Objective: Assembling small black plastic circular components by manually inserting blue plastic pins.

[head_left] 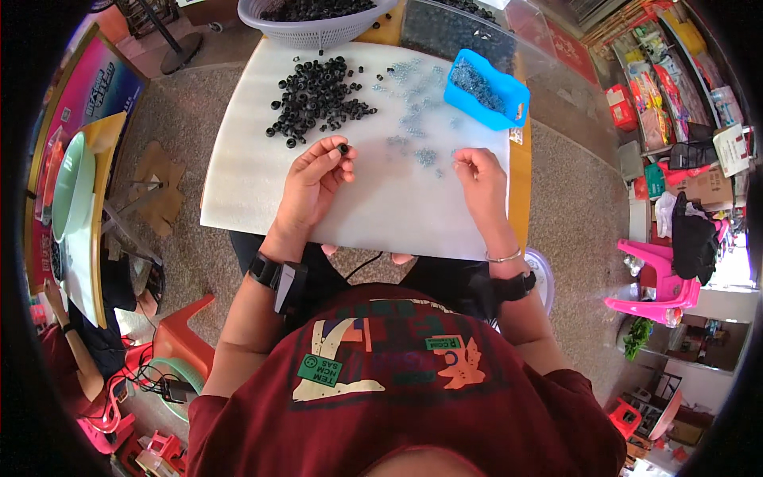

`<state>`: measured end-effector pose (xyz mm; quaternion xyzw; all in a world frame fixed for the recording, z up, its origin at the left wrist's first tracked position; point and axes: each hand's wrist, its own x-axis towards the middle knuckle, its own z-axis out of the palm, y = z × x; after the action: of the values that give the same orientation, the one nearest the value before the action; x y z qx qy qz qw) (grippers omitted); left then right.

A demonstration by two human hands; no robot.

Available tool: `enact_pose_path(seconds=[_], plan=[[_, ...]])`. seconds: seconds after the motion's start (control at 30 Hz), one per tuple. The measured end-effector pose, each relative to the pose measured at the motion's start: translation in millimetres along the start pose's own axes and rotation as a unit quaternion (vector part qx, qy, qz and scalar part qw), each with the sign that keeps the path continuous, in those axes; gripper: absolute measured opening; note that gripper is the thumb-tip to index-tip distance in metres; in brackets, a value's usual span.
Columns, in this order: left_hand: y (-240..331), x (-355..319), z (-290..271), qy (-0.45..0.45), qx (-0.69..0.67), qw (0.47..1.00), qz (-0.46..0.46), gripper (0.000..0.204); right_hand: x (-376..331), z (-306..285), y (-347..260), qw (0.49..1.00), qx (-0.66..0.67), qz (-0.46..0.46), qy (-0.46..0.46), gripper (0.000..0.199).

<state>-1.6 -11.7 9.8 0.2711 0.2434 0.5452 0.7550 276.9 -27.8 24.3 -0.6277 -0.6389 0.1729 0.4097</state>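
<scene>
My left hand (314,176) pinches a small black cylindrical piece (342,149) with a hole in its end, between thumb and fingertips. Beyond it, many more black pieces (306,91) lie heaped on the white board (350,203). My right hand (483,181) is at the board's right side, with thumb and forefinger pressed together; whatever sits in that pinch is too small to make out. Beside it, tiny clear bluish pieces (425,157) are scattered over the board. A blue plastic bin (509,119) holding more of the clear pieces stands past my right hand.
A grey-lilac basket (318,33) full of black pieces stands at the far edge, with a clear plastic box (528,32) to its right. On the left, a person's arm (79,358) shows near another table. Pink stools (656,278) and packed shelves (660,87) are on the right.
</scene>
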Motion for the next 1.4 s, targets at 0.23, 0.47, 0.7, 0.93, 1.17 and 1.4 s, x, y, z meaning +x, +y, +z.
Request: enact_pose_path(seconds=[0.23, 0.47, 0.7, 0.93, 1.17, 1.4], plan=[[-0.2, 1.6, 0.1, -0.008, 0.004, 1.0, -0.002, 0.018, 14.3, 9.2, -2.2, 0.996, -0.046, -0.077, 0.002, 0.005], [-0.4, 0.8, -1.1, -0.006, 0.002, 1.0, -0.004, 0.019, 53.6, 32.5, -6.3, 0.985, -0.087, -0.138, -0.054, 0.002], [-0.1, 0.2, 0.9, -0.001, -0.001, 1.0, -0.012, 0.019, 59.0, 40.6, 11.6, 0.981, -0.101, -0.145, -0.084, 0.0], [1.5, -0.8, 2.4, 0.004, 0.004, 1.0, -0.009, 0.018, 55.0, 31.8, 15.4, 0.981, -0.122, -0.136, -0.064, 0.003], [0.9, -0.1, 1.2, 0.006, 0.004, 1.0, -0.006, 0.019, 61.8, 34.2, 5.4, 0.977, -0.116, -0.179, -0.027, 0.005], [1.4, -0.1, 1.5, 0.007, 0.002, 1.0, -0.008, 0.019, 69.2, 37.5, 6.5, 0.97, -0.116, -0.196, -0.09, 0.006]])
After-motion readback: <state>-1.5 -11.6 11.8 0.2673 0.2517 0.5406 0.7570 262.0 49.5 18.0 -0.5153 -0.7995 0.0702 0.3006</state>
